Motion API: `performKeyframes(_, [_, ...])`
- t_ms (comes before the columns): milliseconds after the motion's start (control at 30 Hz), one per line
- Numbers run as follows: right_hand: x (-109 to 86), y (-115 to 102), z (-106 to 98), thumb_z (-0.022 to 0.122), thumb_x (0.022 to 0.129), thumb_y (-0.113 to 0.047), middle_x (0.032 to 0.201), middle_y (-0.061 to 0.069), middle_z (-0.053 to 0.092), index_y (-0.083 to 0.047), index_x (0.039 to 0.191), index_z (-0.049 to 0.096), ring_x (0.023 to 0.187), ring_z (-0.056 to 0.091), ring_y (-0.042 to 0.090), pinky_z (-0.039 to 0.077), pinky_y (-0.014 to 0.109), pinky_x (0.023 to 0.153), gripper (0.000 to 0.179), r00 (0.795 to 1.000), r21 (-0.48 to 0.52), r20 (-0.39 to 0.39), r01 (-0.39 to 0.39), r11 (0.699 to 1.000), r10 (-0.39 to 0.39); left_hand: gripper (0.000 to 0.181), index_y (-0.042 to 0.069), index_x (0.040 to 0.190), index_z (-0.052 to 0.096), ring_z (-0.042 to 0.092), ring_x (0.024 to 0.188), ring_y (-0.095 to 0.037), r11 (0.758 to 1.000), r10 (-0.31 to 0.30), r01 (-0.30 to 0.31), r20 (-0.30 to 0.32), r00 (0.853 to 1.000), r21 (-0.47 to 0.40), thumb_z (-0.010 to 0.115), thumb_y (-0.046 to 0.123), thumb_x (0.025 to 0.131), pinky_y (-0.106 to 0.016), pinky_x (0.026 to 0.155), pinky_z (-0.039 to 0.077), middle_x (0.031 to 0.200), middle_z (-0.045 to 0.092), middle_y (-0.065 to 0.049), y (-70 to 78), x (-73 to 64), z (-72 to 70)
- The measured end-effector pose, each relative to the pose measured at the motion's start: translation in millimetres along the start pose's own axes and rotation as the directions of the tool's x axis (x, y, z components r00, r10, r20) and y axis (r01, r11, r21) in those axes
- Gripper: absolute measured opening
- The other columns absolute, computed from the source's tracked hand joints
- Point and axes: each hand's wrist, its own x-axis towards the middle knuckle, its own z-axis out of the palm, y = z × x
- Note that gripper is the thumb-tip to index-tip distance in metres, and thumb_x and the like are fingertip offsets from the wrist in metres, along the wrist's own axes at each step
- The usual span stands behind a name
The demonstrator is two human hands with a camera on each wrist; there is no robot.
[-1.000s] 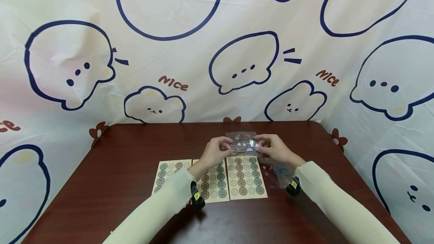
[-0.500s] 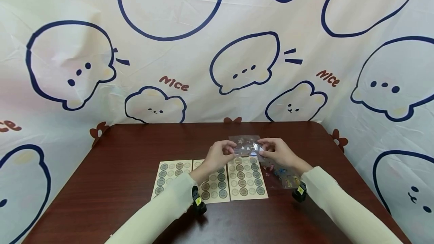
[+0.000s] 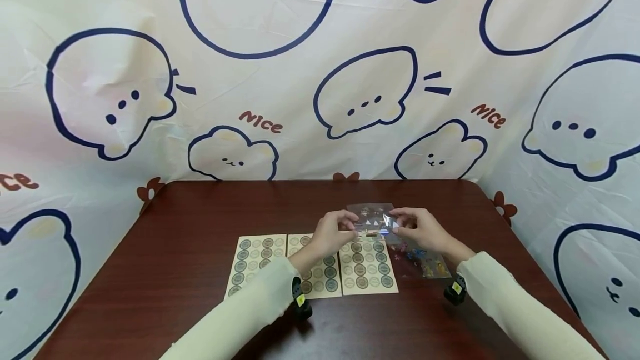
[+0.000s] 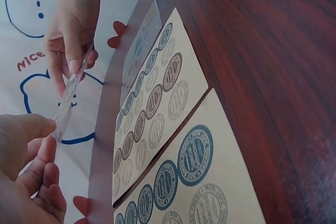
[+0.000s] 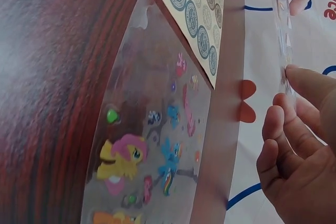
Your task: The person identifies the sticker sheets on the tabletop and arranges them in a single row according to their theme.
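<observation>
Both hands hold a clear plastic sheet [image 3: 372,213] with small shiny shapes above the table, one at each side. My left hand [image 3: 332,232] pinches its left edge between thumb and fingers. At the opposite edge my right hand [image 3: 425,229] pinches it likewise. Seen edge-on in the left wrist view, the clear sheet [image 4: 69,95] is thin and slightly bent. Beneath lie cream sheets of round stickers: a left one [image 3: 250,263], a middle one [image 3: 320,288] partly hidden by my left arm, and a right one [image 3: 369,268]. A transparent pony sticker sheet [image 5: 126,158] lies below my right hand.
The dark reddish-brown table [image 3: 200,215] extends around the sheets. Behind it hangs a pale cloth [image 3: 295,88] with blue-outlined cartoon figures. Each wrist wears a black camera on a strap, and the sleeves are cream.
Both hands have moved a little to the right and nearer, carrying the clear sheet along. The sheets on the table stay in place, and the view has shifted slightly.
</observation>
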Motion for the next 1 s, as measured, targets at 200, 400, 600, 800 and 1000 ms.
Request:
performKeyframes(200, [-6.8, 2.4, -5.2, 0.070, 0.094, -0.011, 0.093, 0.010, 0.066, 0.001, 0.133, 0.061, 0.069, 0.057, 0.011, 0.050, 0.025, 0.060, 0.041, 1.000, -0.018, -0.010, -0.011, 1.000, 0.011, 0.030, 0.008, 0.117, 0.070, 0.058, 0.077, -0.010, 1.000, 0.014, -0.014, 0.010, 1.000, 0.005, 0.071, 0.004, 0.087, -0.024, 0.072, 0.047, 0.087, 0.069, -0.001, 4.1, 1.3, 6.3])
performKeyframes(400, [-13.8, 7.6, -10.3, 0.071, 0.094, -0.012, 0.094, 0.009, 0.066, 0.001, 0.132, 0.062, 0.071, 0.057, 0.012, 0.051, 0.024, 0.063, 0.042, 0.999, -0.037, -0.019, -0.032, 0.999, 0.031, 0.029, 0.007, 0.116, 0.071, 0.057, 0.079, -0.011, 0.999, 0.043, -0.043, 0.022, 0.999, 0.011, 0.072, 0.003, 0.087, -0.024, 0.073, 0.046, 0.088, 0.069, -0.002, 8.1, 2.3, 12.9])
performKeyframes(600, [-18.3, 10.0, -15.9, 0.072, 0.093, -0.012, 0.094, 0.009, 0.067, 0.000, 0.132, 0.063, 0.072, 0.057, 0.011, 0.051, 0.024, 0.064, 0.042, 0.999, -0.053, -0.034, -0.034, 0.998, 0.032, 0.029, 0.008, 0.116, 0.071, 0.055, 0.078, -0.009, 0.998, 0.059, -0.060, 0.031, 0.998, 0.028, 0.072, 0.003, 0.088, -0.022, 0.071, 0.044, 0.088, 0.070, -0.001, 13.5, 4.5, 18.1])
performKeyframes(800, [-25.9, 12.9, -18.8, 0.072, 0.093, -0.012, 0.095, 0.008, 0.067, 0.000, 0.132, 0.063, 0.074, 0.058, 0.010, 0.051, 0.023, 0.067, 0.041, 0.998, -0.075, -0.050, -0.035, 0.997, 0.031, 0.029, 0.009, 0.116, 0.072, 0.055, 0.079, -0.008, 0.996, 0.066, -0.068, 0.029, 0.997, 0.056, 0.073, 0.005, 0.087, -0.022, 0.073, 0.045, 0.088, 0.071, 0.000, 16.3, 4.9, 24.8])
performKeyframes(1000, [-33.8, 17.0, -22.3, 0.071, 0.095, -0.014, 0.095, 0.009, 0.067, -0.001, 0.133, 0.063, 0.074, 0.057, 0.011, 0.052, 0.023, 0.067, 0.041, 0.998, -0.079, -0.056, -0.031, 0.996, 0.027, 0.029, 0.011, 0.115, 0.072, 0.056, 0.083, -0.009, 0.997, 0.055, -0.057, 0.035, 0.998, 0.054, 0.073, 0.006, 0.087, -0.024, 0.078, 0.045, 0.088, 0.072, 0.000, 18.5, 2.8, 32.6])
